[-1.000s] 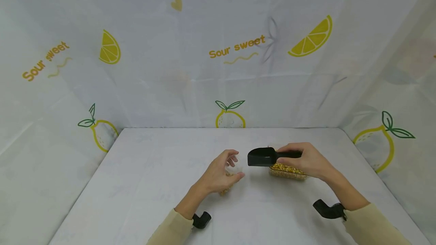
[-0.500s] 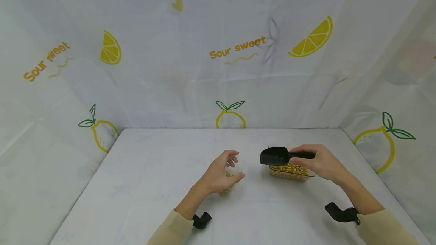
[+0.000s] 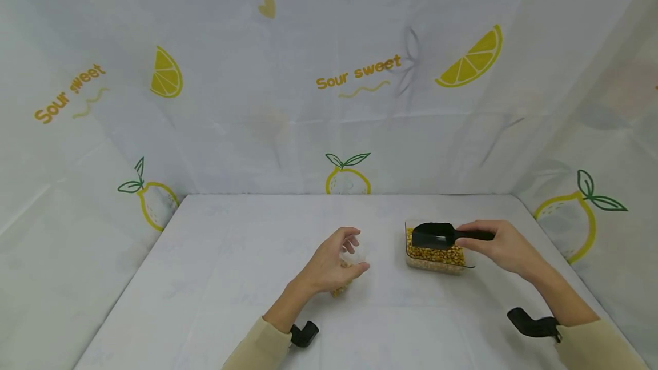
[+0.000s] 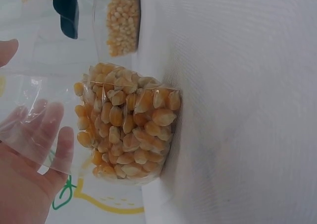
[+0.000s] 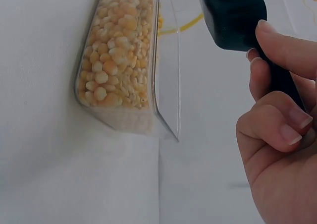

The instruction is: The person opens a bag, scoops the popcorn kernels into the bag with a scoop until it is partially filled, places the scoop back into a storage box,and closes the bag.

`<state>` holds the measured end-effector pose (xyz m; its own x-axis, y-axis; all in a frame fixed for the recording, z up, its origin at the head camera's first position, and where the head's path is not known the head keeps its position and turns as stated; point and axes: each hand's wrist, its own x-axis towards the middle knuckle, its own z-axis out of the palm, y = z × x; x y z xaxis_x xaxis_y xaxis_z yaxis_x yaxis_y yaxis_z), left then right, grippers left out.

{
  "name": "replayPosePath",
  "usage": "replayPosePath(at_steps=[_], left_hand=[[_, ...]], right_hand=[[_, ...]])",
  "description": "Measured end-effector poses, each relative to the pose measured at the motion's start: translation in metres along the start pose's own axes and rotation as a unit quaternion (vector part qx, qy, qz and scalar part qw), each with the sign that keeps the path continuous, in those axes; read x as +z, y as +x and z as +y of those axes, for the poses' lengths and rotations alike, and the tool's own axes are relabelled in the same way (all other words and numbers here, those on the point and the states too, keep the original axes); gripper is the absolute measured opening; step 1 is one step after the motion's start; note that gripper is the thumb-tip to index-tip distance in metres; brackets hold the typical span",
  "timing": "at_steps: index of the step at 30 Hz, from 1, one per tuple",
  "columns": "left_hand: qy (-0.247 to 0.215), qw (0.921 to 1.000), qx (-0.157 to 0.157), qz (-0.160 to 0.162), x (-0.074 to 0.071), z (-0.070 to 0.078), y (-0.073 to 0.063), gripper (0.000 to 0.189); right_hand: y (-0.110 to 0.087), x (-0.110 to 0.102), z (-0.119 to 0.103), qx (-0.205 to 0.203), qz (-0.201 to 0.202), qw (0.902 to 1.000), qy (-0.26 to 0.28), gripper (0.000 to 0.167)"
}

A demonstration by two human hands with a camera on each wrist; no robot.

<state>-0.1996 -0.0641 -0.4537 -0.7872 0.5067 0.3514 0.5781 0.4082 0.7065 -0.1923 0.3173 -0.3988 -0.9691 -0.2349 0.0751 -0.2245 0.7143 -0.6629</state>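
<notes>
- Scoop [image 3: 434, 236], black, hangs over the tub [image 3: 436, 266], above its rim; the right wrist view shows it apart from the corn kernels [image 5: 111, 60] inside.
- The tub's long side runs from our left to our right, and the scoop lies roughly along it, bowl over the tub, handle pointing out past the tub's right end.
- Our right hand [image 3: 506, 244], just off the tub's right end, pinches that handle; it is the nearer of our hands.
- Our left hand [image 3: 329, 261] is well to the tub's left, fingers and thumb wide apart and curved round the upper part of a clear bag [image 4: 131, 130]; how firmly they press, we cannot tell.
- That bag stands on the table [image 3: 231, 278], left of the tub and slightly nearer us.
- Height, we judge, is what counts: reaching the tub's kernels would call for lowering more than a sideways shift.
</notes>
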Motion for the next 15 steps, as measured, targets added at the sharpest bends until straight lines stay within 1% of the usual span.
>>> replayPosePath(at_steps=[4,9,15], left_hand=[[0.0,1.0,0.004,0.003,0.0,0.0,0.0,0.062],[0.002,1.0,0.008,0.005,0.0,0.0,0.0,0.061],[-0.001,1.0,0.007,0.005,0.0,0.0,0.0,0.061]], right_hand=[[0.0,-0.003,0.006,0.001,-0.002,1.0,-0.009,0.045],[-0.001,-0.007,0.013,0.001,0.004,0.9996,-0.027,0.043],[-0.001,-0.01,0.021,0.013,-0.001,0.9994,-0.031,0.045]])
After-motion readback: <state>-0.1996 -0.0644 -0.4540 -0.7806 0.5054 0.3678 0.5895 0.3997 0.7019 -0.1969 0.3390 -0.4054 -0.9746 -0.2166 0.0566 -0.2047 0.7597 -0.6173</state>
